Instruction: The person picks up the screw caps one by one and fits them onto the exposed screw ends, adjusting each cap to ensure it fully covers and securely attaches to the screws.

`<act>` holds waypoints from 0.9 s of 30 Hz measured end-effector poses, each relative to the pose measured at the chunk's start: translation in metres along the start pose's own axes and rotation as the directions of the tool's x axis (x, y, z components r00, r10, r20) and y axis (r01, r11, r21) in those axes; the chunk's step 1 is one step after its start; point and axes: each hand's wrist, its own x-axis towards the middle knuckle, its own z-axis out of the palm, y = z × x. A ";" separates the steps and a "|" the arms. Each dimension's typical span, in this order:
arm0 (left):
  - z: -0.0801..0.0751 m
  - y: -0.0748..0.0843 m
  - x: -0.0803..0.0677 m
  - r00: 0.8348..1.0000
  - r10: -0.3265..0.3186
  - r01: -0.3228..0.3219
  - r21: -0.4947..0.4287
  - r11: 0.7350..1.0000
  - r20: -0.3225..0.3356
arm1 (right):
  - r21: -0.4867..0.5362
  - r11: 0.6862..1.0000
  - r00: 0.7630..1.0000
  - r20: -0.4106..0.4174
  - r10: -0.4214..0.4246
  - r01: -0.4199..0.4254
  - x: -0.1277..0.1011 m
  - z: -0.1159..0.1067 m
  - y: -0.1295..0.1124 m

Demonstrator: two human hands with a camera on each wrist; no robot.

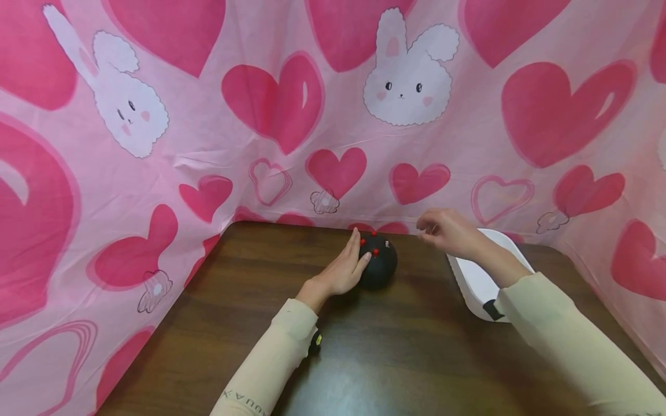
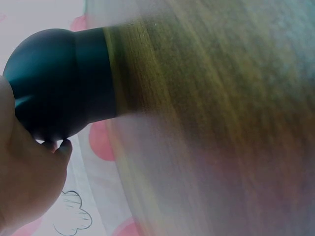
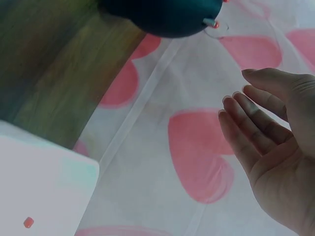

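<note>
The left hand (image 1: 343,268) lies against the left side of a black ball (image 1: 380,266), fingers straight and together, pressing on its surface without curling round it. In the left wrist view the palm (image 2: 24,191) sits below the ball (image 2: 59,88), with one fingertip just touching its underside; the ball there shows a rounded body and a narrower neck resting on the table (image 2: 206,98). The ball stands on the dark wooden table (image 1: 260,323) near its far edge, about mid-width, just in front of the cloth.

Small red pins (image 1: 374,252) stick out of the top of the ball; one shows at its edge in the right wrist view (image 3: 211,22).

The right hand (image 1: 450,231) hovers to the right of the ball and slightly above it, apart from it. From the head camera its fingers look loosely bent; whether they pinch anything there is hard to make out. The right wrist view shows the fingers (image 3: 246,132) nearly straight and relaxed, holding nothing.

Under the right forearm lies a white tray (image 1: 476,283), partly covered by the sleeve. In the right wrist view one small red piece (image 3: 28,222) lies on the tray (image 3: 44,191).

Behind everything hangs a pink cloth (image 1: 291,104) printed with hearts and white rabbits, walling in the table on three sides.

The left wrist view is strongly blurred across the table, and the ball is cut off at the top of the right wrist view.
</note>
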 end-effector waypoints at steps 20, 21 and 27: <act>0.000 -0.001 0.002 1.000 -0.004 0.004 -0.004 1.000 0.010 | -0.009 0.998 0.998 -0.028 0.058 -0.058 -0.016 -0.020 0.061; 0.000 -0.001 0.002 1.000 -0.004 0.004 -0.004 1.000 0.012 | -0.011 0.997 0.997 -0.024 0.072 -0.072 -0.017 -0.021 0.063; -0.001 0.000 0.001 1.000 -0.002 0.002 -0.011 1.000 0.009 | -0.002 0.988 0.988 0.021 0.152 -0.152 -0.024 -0.024 0.078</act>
